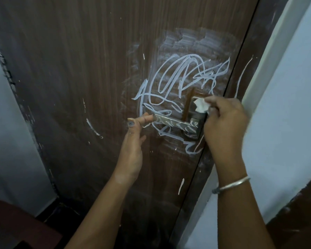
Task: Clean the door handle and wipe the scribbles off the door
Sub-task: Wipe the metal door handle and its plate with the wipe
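White scribbles [183,76] loop across the brown wood-grain door [70,69], thickest just above and around the metal door handle [176,124], with chalky smearing in a haze above them. The handle sits near the door's right edge, its lever pointing left and streaked with white marks of its own.

Your left hand [133,150] steadies the lever, its fingers [145,118] pinching the free end. Your right hand [224,123] pinches a small crumpled white tissue [201,105] and presses it on the upper part of the handle's backplate [193,102]. A silver bangle [232,184] circles that wrist.

You look to be on the handle-cleaning step, working the plate first; the lever and the door have not yet been wiped.

The next move likely calls for dragging the tissue down the plate and out along the lever, with firm pressure while your left hand keeps the lever from dipping. You will have to shift that pinch off the tip to reach the end. The tissue is small, so expect to refold it to a fresh face before you tackle the door.
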The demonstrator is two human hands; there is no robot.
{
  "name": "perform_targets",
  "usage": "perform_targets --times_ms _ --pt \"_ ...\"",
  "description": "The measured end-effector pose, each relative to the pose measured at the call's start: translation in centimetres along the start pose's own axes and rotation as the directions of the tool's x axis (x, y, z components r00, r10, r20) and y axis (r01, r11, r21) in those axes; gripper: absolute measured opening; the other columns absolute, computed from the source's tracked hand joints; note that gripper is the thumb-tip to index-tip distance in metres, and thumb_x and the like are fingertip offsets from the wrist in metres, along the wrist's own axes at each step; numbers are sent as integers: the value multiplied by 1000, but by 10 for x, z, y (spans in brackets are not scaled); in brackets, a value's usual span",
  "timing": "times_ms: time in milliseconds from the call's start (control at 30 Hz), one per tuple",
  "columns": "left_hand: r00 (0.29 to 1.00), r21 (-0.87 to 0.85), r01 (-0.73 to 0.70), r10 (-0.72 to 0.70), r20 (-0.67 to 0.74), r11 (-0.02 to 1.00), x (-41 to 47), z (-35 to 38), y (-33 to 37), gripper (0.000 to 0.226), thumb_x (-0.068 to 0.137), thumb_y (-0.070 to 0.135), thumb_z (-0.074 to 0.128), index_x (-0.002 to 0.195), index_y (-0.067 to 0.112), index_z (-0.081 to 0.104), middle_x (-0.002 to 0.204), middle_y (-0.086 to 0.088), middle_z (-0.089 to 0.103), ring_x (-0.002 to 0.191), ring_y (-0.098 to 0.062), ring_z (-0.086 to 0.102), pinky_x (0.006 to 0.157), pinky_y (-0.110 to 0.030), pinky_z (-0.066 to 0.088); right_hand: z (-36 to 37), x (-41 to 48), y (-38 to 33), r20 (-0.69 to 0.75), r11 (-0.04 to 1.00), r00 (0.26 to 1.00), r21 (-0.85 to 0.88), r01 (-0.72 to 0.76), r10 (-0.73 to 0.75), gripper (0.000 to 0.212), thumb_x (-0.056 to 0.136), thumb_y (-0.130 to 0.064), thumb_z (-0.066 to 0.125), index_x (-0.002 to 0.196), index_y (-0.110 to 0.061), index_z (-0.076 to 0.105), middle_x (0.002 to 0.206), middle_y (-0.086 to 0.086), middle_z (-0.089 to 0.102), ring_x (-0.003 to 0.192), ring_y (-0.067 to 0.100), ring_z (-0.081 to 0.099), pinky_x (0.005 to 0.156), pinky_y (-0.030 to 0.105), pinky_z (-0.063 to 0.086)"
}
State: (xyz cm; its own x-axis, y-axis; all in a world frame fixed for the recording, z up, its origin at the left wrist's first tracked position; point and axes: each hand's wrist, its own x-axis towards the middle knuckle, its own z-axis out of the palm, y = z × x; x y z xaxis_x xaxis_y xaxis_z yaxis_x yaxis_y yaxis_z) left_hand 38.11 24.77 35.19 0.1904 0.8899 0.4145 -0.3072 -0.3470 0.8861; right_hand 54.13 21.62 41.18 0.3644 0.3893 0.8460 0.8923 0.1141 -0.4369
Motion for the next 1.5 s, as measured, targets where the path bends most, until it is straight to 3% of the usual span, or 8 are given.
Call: perform_targets --times_ms 133,233,467,833,967,1100,1233,1500 --pt "1000 -15 -6 6 10 1000 -1 5 -2 73 70 82 23 108 32 60 139 6 50 130 -2 41 111 -40 30 13 -29 6 -74 997 994 -1 -77 77 33 84 8 55 113 -2 66 102 10 51 87 13 47 78 -7 28" --pt "1000 -9 -8 8 17 1000 -3 5 -2 74 68 85 24 107 34 60 138 5 51 130 -1 41 110 -39 30 22 -39 18 -82 995 991 24 -101 103 27 84 6 56 107 2 67 110 19 59 96 28 59 89 10 36" --pt "1000 -12 8 -8 -6 1000 -3 1 -5 62 79 67 16 107 33 60 139 8 49 130 0 40 110 -38 29 36 -62 29 -136 994 986 65 -91 99 22 87 5 58 105 1 69 84 19 64 76 31 61 73 28 50" --pt "999 -63 34 -35 -16 997 -8 5 -9 70 65 77 23 105 31 58 136 9 51 125 5 42 104 -30 33 35 -55 36 -114 990 985 65 -123 130 17 85 0 58 100 -1 65 93 14 68 85 31 63 77 39 54" --pt "999 -2 45 -45 15 999 -14 16 -17 49 85 59 28 108 27 57 123 14 58 114 9 50 94 -20 40 35 -62 39 -42 974 976 85 -208 212 16 88 -7 59 103 -8 58 95 9 67 84 25 65 74 35 55" --pt "994 10 103 -103 22 995 -21 29 -26 5 93 18 53 93 21 58 102 3 65 87 8 59 74 -8 45 35 -62 32 -74 917 939 252 -308 336 24 85 -7 62 103 -12 46 92 2 65 78 13 65 66 19 50" --pt "993 -10 98 -98 66 995 -20 36 -30 15 89 0 56 92 14 61 91 3 66 81 6 61 72 -10 47 37 -88 21 -23 839 910 399 -371 413 38 82 -11 69 97 -25 38 88 -3 66 76 -1 64 62 6 46" --pt "992 -116 115 -121 -44 987 4 47 -39 18 86 -1 60 102 8 62 90 -9 67 80 -11 65 71 -23 55 51 -95 13 144 729 940 599 -332 309 44 83 7 60 94 -31 40 104 -4 67 95 5 67 78 19 54"
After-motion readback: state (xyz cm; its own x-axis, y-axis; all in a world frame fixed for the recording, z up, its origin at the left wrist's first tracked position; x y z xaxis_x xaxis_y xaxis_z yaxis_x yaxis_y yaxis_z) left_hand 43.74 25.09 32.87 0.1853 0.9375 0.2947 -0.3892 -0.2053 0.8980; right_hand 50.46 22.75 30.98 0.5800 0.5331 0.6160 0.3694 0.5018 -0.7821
